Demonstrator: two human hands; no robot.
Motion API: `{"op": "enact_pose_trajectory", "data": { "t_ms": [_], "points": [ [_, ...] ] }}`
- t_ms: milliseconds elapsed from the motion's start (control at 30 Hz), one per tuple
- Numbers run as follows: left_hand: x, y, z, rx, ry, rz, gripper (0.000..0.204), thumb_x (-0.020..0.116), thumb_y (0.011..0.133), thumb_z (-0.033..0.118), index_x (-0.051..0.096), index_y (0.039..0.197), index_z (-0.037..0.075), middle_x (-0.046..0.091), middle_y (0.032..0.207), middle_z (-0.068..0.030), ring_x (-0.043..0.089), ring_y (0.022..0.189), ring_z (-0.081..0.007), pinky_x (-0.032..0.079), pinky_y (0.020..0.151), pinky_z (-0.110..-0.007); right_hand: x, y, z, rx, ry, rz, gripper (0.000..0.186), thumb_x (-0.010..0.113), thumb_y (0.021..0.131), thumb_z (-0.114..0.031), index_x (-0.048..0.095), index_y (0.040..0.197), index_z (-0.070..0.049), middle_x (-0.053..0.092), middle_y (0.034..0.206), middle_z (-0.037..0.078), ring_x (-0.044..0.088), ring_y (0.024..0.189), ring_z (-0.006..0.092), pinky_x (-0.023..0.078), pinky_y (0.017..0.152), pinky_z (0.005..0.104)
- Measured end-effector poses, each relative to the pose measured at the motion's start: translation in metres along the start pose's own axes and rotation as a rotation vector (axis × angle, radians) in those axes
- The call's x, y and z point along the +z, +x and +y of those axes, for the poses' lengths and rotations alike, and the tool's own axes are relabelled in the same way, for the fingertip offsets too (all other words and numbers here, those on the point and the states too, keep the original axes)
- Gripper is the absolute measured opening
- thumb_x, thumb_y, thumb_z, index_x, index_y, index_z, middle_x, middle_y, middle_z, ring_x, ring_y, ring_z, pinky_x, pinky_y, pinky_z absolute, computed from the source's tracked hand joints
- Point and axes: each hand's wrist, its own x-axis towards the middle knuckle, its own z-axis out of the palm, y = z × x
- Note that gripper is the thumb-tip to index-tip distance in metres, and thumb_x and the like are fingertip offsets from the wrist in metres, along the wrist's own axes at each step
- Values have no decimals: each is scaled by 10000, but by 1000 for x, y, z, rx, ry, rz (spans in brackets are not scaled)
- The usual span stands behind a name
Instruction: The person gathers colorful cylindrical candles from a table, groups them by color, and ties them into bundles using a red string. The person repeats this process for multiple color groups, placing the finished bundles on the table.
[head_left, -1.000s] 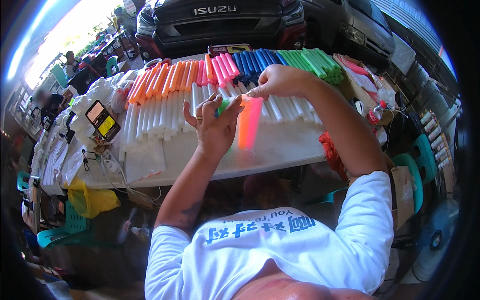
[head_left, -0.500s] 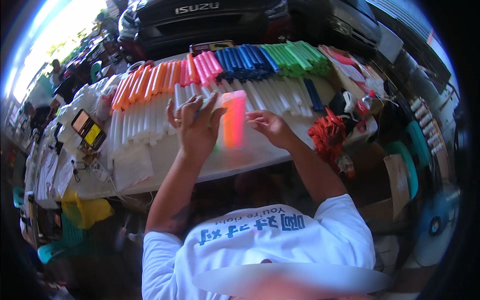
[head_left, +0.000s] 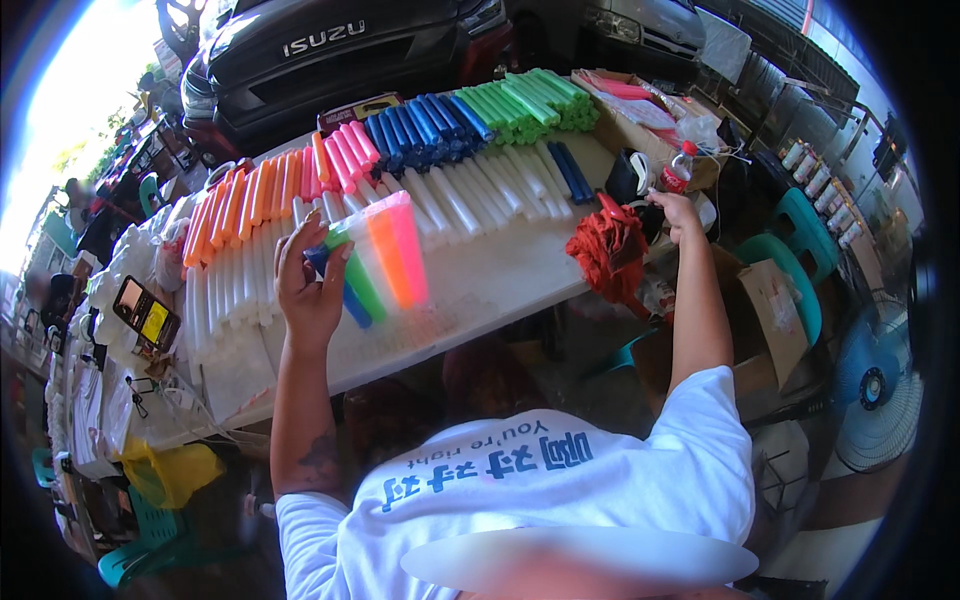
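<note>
My left hand point(head_left: 312, 285) pinches the left side of a clear plastic pack point(head_left: 405, 265), which is tilted above the table. Coloured tube-like sticks lie side by side in the pack: blue, green, whitish, orange and pink. My right hand point(head_left: 680, 215) reaches far to the right, its fingers bent beside a black-and-white item point(head_left: 628, 178) and a red-capped soda bottle point(head_left: 677, 170). What those fingers hold, if anything, is not clear. A crumpled red bundle point(head_left: 605, 250) lies to the left of my right wrist.
Rows of orange sticks point(head_left: 262, 190), pink sticks point(head_left: 350, 155), blue sticks point(head_left: 425, 130), green sticks point(head_left: 525, 105) and white sticks point(head_left: 470, 195) cover the back of the white table point(head_left: 455, 310). A phone point(head_left: 147, 312) stands at left. A cardboard box point(head_left: 640, 125) sits back right.
My right hand has left the pack and moved right, toward the bottle. My left hand still holds the pack, now turned so its several colours show. The view has shifted.
</note>
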Motion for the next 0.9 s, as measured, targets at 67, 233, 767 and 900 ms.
{"op": "enact_pose_trajectory", "data": {
  "t_ms": [67, 233, 767, 900],
  "points": [
    [0, -1, 2, -13, 3, -3, 464, 689, 816, -42, 544, 1251, 26, 563, 1166, -90, 575, 1057, -151, 505, 836, -258, -3, 0, 2, 81, 281, 16, 320, 675, 861, -328, 696, 947, -20, 667, 951, 72, 578, 874, 180, 409, 887, 320],
    [0, 3, 2, -47, 15, 5, 455, 689, 820, -38, 548, 1247, 30, 567, 1162, -84, 573, 1057, -143, 513, 828, -257, -11, -28, -3, 307, 445, 76, 150, 676, 847, -271, 697, 957, -172, 632, 1031, 16, 507, 985, 155, 321, 888, 402],
    [9, 3, 6, -28, 55, 36, 441, 685, 844, 7, 545, 1258, 68, 587, 1104, -59, 584, 979, -114, 518, 782, -236, 31, -101, -29, -313, 279, 274, 186, 673, 874, -150, 653, 1006, -20, 660, 921, 9, 583, 872, 90, 433, 785, 243],
    [23, 3, 20, 206, 206, 133, 455, 728, 798, 17, 573, 1223, 69, 612, 1053, -74, 618, 923, -150, 520, 768, -267, 130, -163, -131, -211, 720, -519, 266, 640, 874, -238, 650, 1035, -27, 657, 1052, 83, 575, 1025, 169, 443, 834, 333]
  ]
}}
